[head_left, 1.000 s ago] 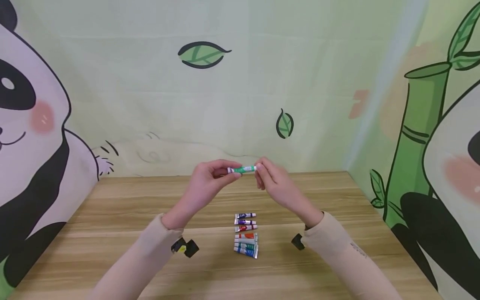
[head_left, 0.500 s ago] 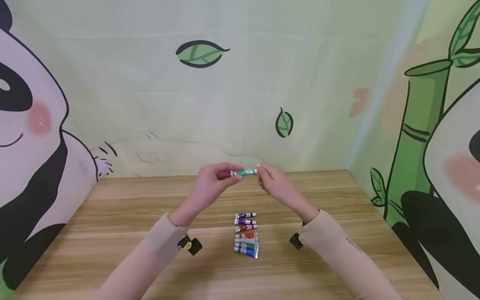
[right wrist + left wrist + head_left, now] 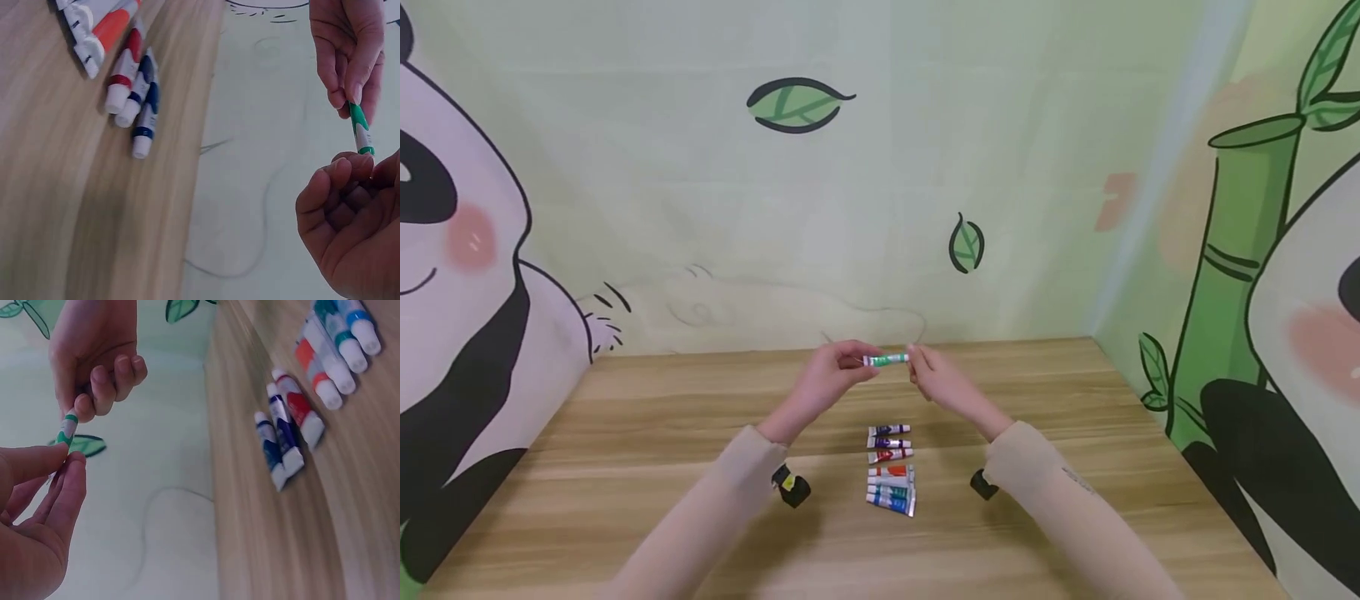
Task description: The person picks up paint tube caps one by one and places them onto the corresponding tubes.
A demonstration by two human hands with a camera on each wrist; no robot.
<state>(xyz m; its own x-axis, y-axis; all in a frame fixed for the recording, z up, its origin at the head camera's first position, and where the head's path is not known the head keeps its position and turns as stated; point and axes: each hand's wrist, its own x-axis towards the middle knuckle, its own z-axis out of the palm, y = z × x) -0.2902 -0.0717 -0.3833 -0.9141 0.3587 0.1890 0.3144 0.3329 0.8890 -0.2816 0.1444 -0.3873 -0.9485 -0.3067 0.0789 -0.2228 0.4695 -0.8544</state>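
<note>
Between both hands, above the far part of the table, is a green paint tube (image 3: 887, 360), held nearly level. My left hand (image 3: 829, 382) pinches its flat end between thumb and fingers. The fingertips of my right hand (image 3: 946, 382) pinch the cap end and hide the cap; its other fingers are curled, as the left wrist view shows. Closer to me, paint tubes lie in a column: dark blue (image 3: 889, 430), purple (image 3: 887, 444) and red (image 3: 891, 456) with caps to the right, then orange (image 3: 889, 472), whitish, teal (image 3: 887, 492) and blue (image 3: 891, 504) with caps to the left.
The wooden table (image 3: 685, 467) reaches back to a printed cloth backdrop (image 3: 880, 167) with pandas, leaves and bamboo. A small black device (image 3: 792, 486) sits at the left cuff and another black device (image 3: 983, 484) at the right one.
Both hands have come down and a little nearer to me with the green paint tube between them. Their pinch looks the same. The paint tubes on the table lie as before.
</note>
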